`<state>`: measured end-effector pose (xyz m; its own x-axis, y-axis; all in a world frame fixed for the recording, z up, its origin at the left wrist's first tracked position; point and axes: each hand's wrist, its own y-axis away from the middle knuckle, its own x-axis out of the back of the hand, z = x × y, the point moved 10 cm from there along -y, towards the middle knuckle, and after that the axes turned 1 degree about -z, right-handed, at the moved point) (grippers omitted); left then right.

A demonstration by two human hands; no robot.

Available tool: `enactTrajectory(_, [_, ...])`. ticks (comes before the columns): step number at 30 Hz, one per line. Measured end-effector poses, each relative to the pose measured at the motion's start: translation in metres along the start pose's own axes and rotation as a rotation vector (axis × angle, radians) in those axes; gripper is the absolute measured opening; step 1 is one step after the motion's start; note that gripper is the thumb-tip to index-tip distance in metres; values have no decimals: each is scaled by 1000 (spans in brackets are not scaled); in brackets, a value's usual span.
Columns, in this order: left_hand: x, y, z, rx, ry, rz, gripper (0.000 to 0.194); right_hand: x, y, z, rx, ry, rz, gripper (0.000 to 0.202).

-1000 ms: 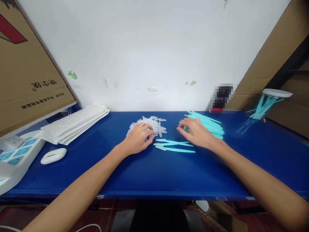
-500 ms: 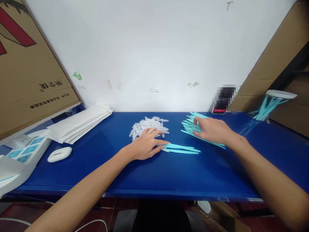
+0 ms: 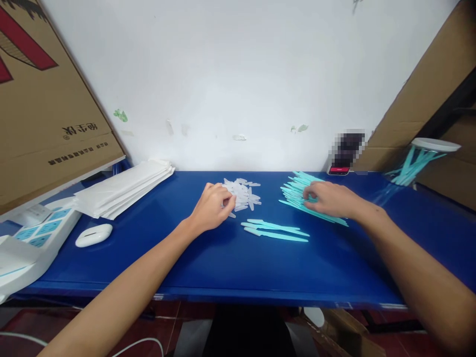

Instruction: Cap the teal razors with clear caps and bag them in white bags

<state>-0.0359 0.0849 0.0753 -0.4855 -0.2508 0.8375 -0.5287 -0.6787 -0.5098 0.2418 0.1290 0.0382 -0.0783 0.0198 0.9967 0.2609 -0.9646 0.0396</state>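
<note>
My left hand [image 3: 214,206] is at the left side of a pile of small translucent white plastic covers [image 3: 243,194], thumb and fingers pinched together; what is between them is hidden. My right hand [image 3: 327,198] reaches over a heap of thin turquoise sticks [image 3: 293,191] shaped like eyebrow razors. Its fingers are curled against the heap, and whether a stick is between the fingertips is hidden. Between the hands, nearer to me, three similar turquoise sticks [image 3: 286,238] lie side by side, their paler ends pointing left.
White flat packets [image 3: 122,191] are stacked at the left, behind a white earphone case [image 3: 93,235] and a power strip [image 3: 48,238]. A phone [image 3: 344,156] leans on the wall. At the right stands a clear tub [image 3: 412,163] of turquoise sticks. Cardboard [image 3: 48,99] rises at the left.
My left hand has let go of the turquoise sticks and moved left and back to the white covers, its fingers now curled. The right hand has shifted slightly right over the heap.
</note>
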Motion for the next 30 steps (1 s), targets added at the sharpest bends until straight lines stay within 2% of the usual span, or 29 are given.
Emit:
enactTrajectory(6, [-14, 2, -15, 62, 57, -91, 42, 0, -3, -9, 76, -34, 79, 29])
enactTrajectory(9, [-12, 3, -14, 55, 102, -58, 30, 2, -3, -15, 118, -45, 122, 30])
enactTrajectory(13, [-3, 4, -9, 8, 141, 16, 25, 17, 0, -32, 181, -43, 274, 30])
enactTrajectory(16, [-5, 3, -7, -22, 92, 0, 23, 24, 5, -52, 222, -102, 343, 31])
enactTrajectory(20, [-19, 4, -7, -37, -93, -107, 28, 22, 14, -92, 356, -290, 314, 31])
enactTrajectory(23, [-27, 6, -7, -46, -153, -184, 32, 17, 19, -116, 441, -393, 275, 30])
enactTrajectory(26, [-31, 7, -3, -82, -152, -216, 32, 11, 19, -124, 467, -453, 257, 28])
enactTrajectory(30, [-34, 7, 4, -117, -154, -239, 29, 7, 13, -118, 413, -501, 263, 26])
